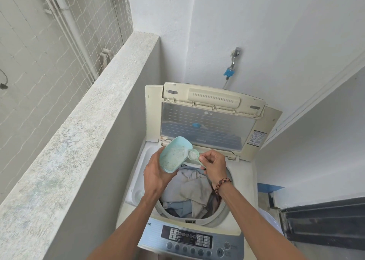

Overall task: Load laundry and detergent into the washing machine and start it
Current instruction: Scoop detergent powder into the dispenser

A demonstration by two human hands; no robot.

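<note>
Item: detergent step, laundry already loaded. Washing machine (pixel 197 210), top-loading, lid (pixel 207 125) raised and leaning back toward the wall; drum holds a heap of laundry (pixel 189 190) in pale grey, beige and blue, reaching near the drum's rim. Left hand (pixel 156 174): grip closed around the underside and near end of a pale green detergent tray (pixel 173 157), which is tilted with its open face toward the camera and carries a thin scatter of white powder. Right hand (pixel 214 163): thumb and fingers pinched on the handle of a small measuring scoop (pixel 193 154); the scoop's round bowl, filled with powder, sits at the tray's right edge, touching or just over its rim; which of the two cannot be told. Both tray and scoop are held above the far rim of the drum, just behind the laundry, not resting on the machine. Step in hand, as judged: measuring powder between scoop and tray; the direction of transfer cannot be told from this view. Next move likely calls for a steady tilt so the powder lands where intended, over the clothes or into the tray, and not on the machine's top deck; then the lid must come down. Control panel (pixel 189 240) at the near edge, buttons untouched by either hand. Tap (pixel 236 55) with blue hose fitting on the wall behind.
</note>
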